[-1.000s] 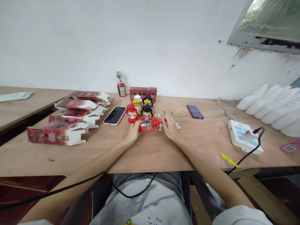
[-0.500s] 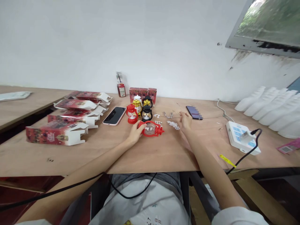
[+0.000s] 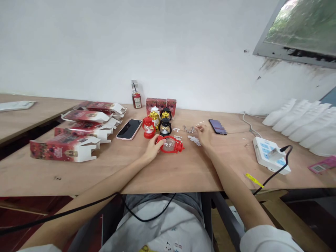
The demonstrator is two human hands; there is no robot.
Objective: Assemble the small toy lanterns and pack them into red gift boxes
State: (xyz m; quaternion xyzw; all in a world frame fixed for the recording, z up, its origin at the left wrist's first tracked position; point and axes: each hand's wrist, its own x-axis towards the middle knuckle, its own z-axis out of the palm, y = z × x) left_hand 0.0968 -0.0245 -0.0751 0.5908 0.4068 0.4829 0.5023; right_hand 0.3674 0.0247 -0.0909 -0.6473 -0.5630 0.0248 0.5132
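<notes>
My left hand (image 3: 153, 147) grips the base of a small red toy lantern (image 3: 170, 144) with a clear globe, which lies on its side above the table, top pointing right. My right hand (image 3: 204, 135) is closed in a pinch beside the small metal pieces (image 3: 189, 129). A thin pale sliver (image 3: 201, 123) shows at its fingertips, too small to name. Between the hands lie a heap of small white pieces (image 3: 194, 140) and several round button cells (image 3: 178, 138). Just behind the held lantern stand a red lantern (image 3: 149, 128) and a black lantern (image 3: 165, 128).
Gold lanterns (image 3: 154, 120) and small red boxes (image 3: 161, 103) stand near the wall. Opened red cartons (image 3: 63, 147) lie left, beside a phone (image 3: 129, 129). Another phone (image 3: 217, 126) is right of my right hand. A white power strip (image 3: 270, 154) and white stacked forms (image 3: 304, 122) sit farther right.
My right hand has shifted slightly left and its fingers have drawn together near the metal pieces. The lantern stays in my left hand, nearly unmoved.
</notes>
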